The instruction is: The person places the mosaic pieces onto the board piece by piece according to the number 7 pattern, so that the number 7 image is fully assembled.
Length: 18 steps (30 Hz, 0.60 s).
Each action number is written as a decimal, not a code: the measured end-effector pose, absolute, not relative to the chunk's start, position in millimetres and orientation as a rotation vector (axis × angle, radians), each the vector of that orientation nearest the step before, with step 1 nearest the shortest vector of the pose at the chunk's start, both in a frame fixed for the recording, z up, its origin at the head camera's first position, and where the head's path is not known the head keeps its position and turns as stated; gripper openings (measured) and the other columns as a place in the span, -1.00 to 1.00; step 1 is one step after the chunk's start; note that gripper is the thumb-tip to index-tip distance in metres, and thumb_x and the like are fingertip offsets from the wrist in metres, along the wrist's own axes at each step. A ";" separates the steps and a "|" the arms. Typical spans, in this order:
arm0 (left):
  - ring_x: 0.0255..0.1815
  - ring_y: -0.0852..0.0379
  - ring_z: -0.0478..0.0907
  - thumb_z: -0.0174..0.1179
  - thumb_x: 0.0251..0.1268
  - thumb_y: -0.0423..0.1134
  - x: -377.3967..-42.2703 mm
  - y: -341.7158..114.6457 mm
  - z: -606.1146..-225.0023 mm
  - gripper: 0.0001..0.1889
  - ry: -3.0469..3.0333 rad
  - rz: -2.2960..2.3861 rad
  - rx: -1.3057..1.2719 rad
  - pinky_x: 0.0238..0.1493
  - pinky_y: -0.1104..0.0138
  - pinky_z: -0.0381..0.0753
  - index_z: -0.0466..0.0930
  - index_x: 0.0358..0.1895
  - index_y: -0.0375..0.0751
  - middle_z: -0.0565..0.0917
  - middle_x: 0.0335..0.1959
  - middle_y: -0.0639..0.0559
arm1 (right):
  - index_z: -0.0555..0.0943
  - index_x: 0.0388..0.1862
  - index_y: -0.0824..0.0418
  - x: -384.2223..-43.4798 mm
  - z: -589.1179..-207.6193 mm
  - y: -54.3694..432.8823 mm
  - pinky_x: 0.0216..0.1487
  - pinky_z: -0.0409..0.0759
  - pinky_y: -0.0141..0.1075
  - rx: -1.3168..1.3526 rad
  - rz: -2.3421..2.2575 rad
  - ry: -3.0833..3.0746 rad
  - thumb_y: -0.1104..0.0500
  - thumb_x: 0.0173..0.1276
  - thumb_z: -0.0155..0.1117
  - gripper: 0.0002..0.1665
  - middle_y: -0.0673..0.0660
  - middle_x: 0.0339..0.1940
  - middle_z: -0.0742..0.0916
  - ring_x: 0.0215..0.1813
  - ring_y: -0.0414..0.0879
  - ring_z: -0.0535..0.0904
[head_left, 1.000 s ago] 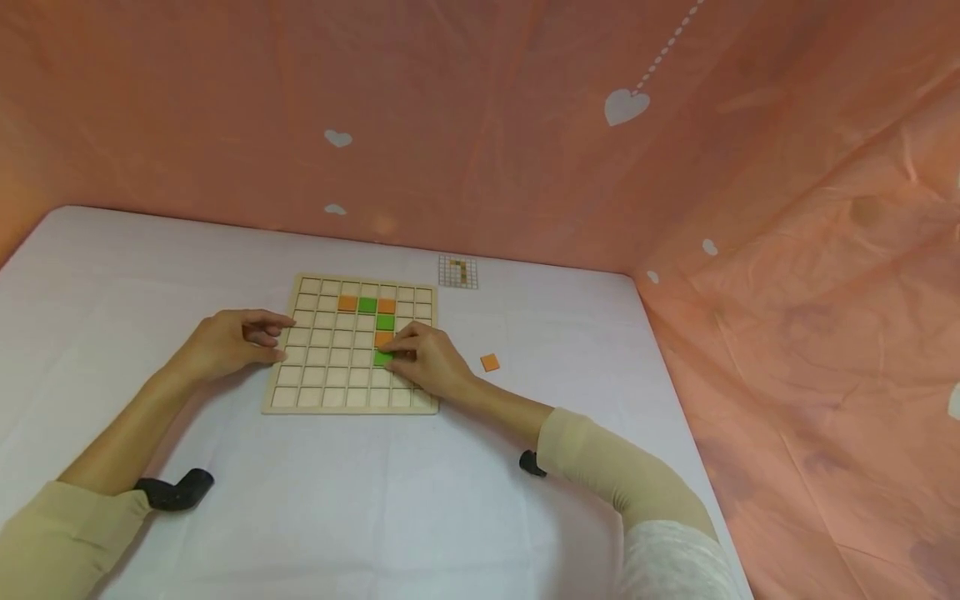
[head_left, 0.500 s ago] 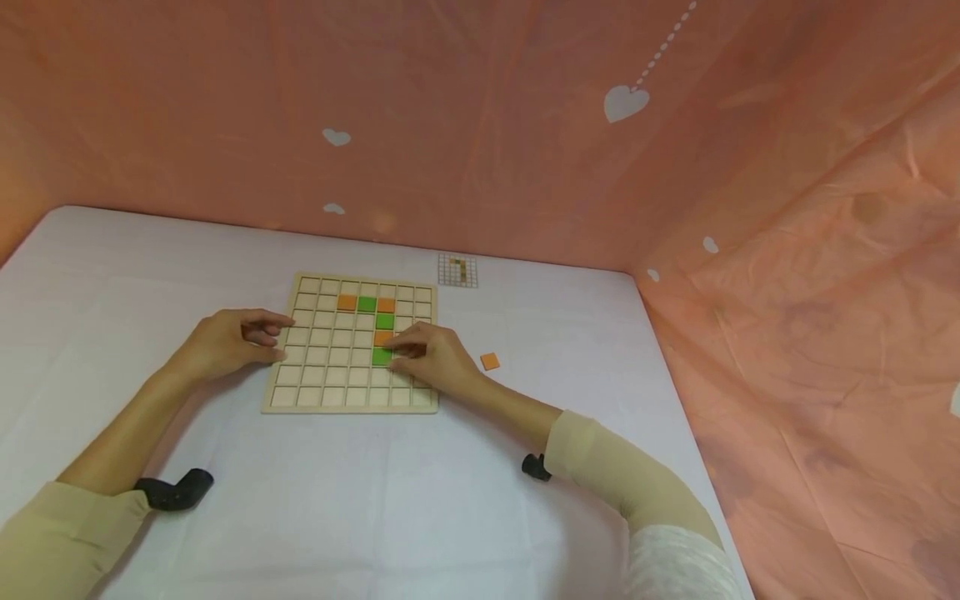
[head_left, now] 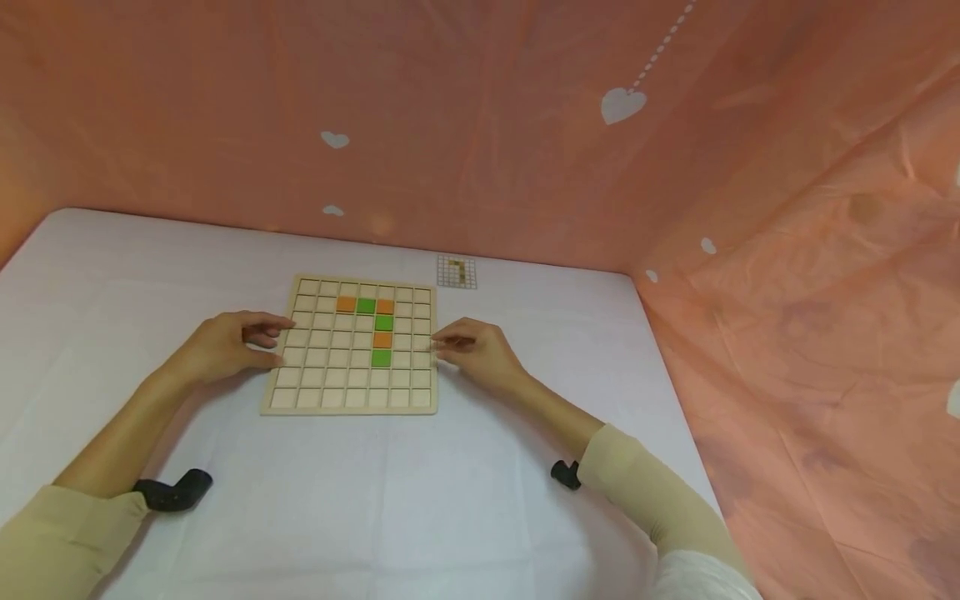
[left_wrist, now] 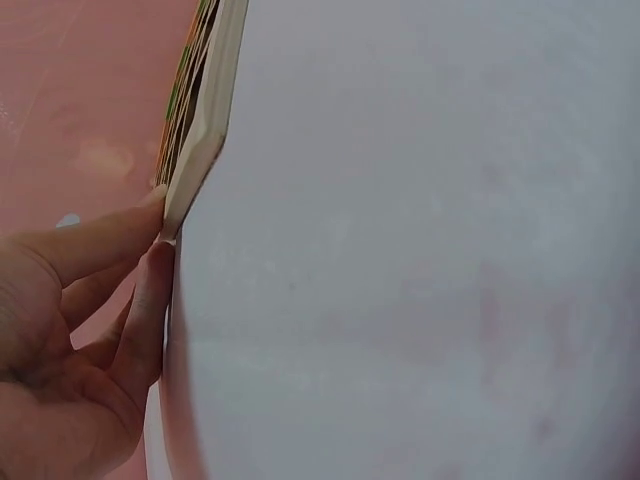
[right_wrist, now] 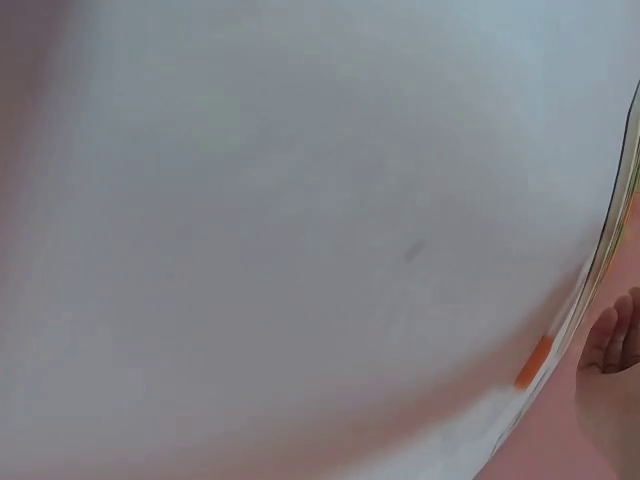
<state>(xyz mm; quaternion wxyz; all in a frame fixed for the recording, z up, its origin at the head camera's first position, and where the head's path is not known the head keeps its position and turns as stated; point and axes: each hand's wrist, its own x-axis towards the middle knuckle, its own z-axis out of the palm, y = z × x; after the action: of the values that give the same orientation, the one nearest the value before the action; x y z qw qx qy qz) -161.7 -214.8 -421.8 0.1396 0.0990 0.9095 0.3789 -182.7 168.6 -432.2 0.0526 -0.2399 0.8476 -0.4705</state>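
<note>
A pale wooden grid board (head_left: 318,400) lies on the table, with orange and green square tiles (head_left: 382,340) in some cells, forming a short row that turns down a column. My left hand (head_left: 217,346) rests its index fingertip and thumb tip against the board's left edge; the left wrist view shows fingertips (left_wrist: 158,262) right at that edge. At the right edge of the board is my right hand (head_left: 480,354), fingers loosely bent with no tile showing between them. A loose orange tile (right_wrist: 535,362) lies on the table near that hand in the right wrist view, hidden in the head view.
A small card (head_left: 457,272) printed with a similar grid pattern lies beyond the board's upper right corner. White cloth (head_left: 300,500) covers the table. A peach curtain (head_left: 465,125) with white hearts hangs behind and to the right.
My right hand has left the green tile in the column and moved right, off the board, covering where the loose orange tile was visible. The left hand stays at the board's edge.
</note>
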 end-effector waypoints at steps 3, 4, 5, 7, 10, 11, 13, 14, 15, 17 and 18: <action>0.04 -0.18 0.57 0.44 0.14 -0.21 -162.3 -214.4 -421.7 -0.38 2.632 1.093 0.286 0.07 -0.01 0.42 0.50 0.29 -0.30 0.67 -0.02 -0.26 | 0.75 -0.09 0.25 -183.3 -431.4 182.6 -0.01 0.62 -0.35 -0.693 -1.438 2.583 0.32 0.24 0.46 -0.75 0.02 -0.15 0.75 -0.11 -0.16 0.65; 0.04 -0.18 0.57 0.44 0.14 -0.20 -162.6 -214.6 -421.8 -0.37 2.632 1.093 0.284 0.07 -0.02 0.42 0.50 0.29 -0.30 0.67 -0.02 -0.26 | 0.75 -0.08 0.25 -183.2 -431.3 187.2 0.00 0.62 -0.34 -0.682 -1.442 2.578 0.33 0.23 0.46 -0.75 0.03 -0.14 0.75 -0.10 -0.15 0.65; 0.04 -0.19 0.57 0.44 0.14 -0.20 -163.0 -214.8 -421.9 -0.37 2.632 1.091 0.282 0.07 -0.03 0.42 0.50 0.29 -0.31 0.68 -0.03 -0.26 | 0.75 -0.08 0.25 -183.1 -431.6 191.8 0.01 0.62 -0.34 -0.672 -1.438 2.579 0.32 0.23 0.46 -0.75 0.03 -0.14 0.75 -0.09 -0.15 0.65; 0.04 -0.19 0.56 0.45 0.14 -0.20 -163.2 -214.7 -422.1 -0.37 2.631 1.091 0.274 0.07 -0.04 0.41 0.50 0.29 -0.31 0.68 -0.04 -0.25 | 0.75 -0.07 0.26 -182.3 -432.1 200.8 -0.01 0.63 -0.33 -0.651 -1.433 2.575 0.32 0.24 0.45 -0.75 0.04 -0.13 0.75 -0.08 -0.14 0.65; 0.05 -0.19 0.56 0.45 0.13 -0.19 -163.4 -214.9 -422.5 -0.36 2.633 1.088 0.270 0.07 -0.05 0.40 0.51 0.30 -0.31 0.68 -0.04 -0.25 | 0.74 -0.06 0.25 -180.8 -433.8 213.4 -0.17 0.66 -0.32 -0.595 -1.436 2.556 0.33 0.26 0.44 -0.74 0.05 -0.12 0.74 -0.14 -0.12 0.68; 0.05 -0.19 0.57 0.45 0.13 -0.19 -163.3 -214.8 -422.5 -0.36 2.634 1.088 0.271 0.08 -0.05 0.40 0.51 0.29 -0.31 0.68 -0.04 -0.26 | 0.74 -0.06 0.24 -180.3 -434.5 217.4 -0.20 0.66 -0.32 -0.577 -1.435 2.557 0.32 0.26 0.43 -0.74 0.04 -0.11 0.74 -0.14 -0.12 0.68; 0.05 -0.19 0.57 0.45 0.13 -0.19 -163.3 -214.9 -422.6 -0.37 2.636 1.087 0.273 0.09 -0.06 0.40 0.51 0.29 -0.30 0.68 -0.03 -0.26 | 0.74 -0.05 0.22 -179.6 -435.8 224.7 -0.25 0.66 -0.31 -0.556 -1.437 2.551 0.30 0.27 0.44 -0.75 0.04 -0.11 0.74 -0.16 -0.11 0.70; 0.06 -0.20 0.57 0.45 0.13 -0.19 -163.3 -215.0 -422.7 -0.37 2.638 1.085 0.275 0.09 -0.07 0.40 0.51 0.30 -0.30 0.68 -0.03 -0.26 | 0.75 -0.06 0.21 -179.3 -436.2 228.0 -0.21 0.65 -0.31 -0.551 -1.435 2.553 0.28 0.27 0.44 -0.75 0.03 -0.11 0.74 -0.15 -0.11 0.70; 0.06 -0.20 0.57 0.45 0.13 -0.19 -163.3 -215.1 -422.9 -0.37 2.638 1.085 0.275 0.10 -0.08 0.40 0.51 0.30 -0.29 0.68 -0.03 -0.26 | 0.75 -0.06 0.19 -179.0 -436.6 231.2 -0.15 0.65 -0.31 -0.556 -1.427 2.560 0.26 0.26 0.46 -0.75 0.03 -0.11 0.74 -0.11 -0.11 0.69; 0.06 -0.20 0.57 0.45 0.14 -0.19 -163.1 -215.3 -423.3 -0.37 2.641 1.085 0.275 0.10 -0.08 0.40 0.51 0.30 -0.29 0.68 -0.02 -0.27 | 0.75 -0.05 0.17 -178.4 -437.4 237.2 -0.03 0.62 -0.29 -0.578 -1.401 2.579 0.23 0.26 0.47 -0.74 0.02 -0.09 0.75 -0.05 -0.12 0.67; 0.06 -0.21 0.57 0.45 0.13 -0.19 -163.2 -215.6 -423.6 -0.37 2.642 1.084 0.276 0.09 -0.08 0.40 0.51 0.30 -0.29 0.68 -0.02 -0.27 | 0.75 -0.04 0.16 -178.3 -438.1 240.3 0.01 0.61 -0.28 -0.591 -1.383 2.586 0.22 0.25 0.48 -0.72 0.02 -0.08 0.75 -0.04 -0.11 0.67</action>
<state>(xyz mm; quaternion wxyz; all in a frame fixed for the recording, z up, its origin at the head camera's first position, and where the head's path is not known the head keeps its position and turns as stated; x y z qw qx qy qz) -163.2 -215.6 -423.6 0.1359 0.0954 0.9123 0.3744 -178.3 240.3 -438.1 0.0752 -0.1971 0.8620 -0.4610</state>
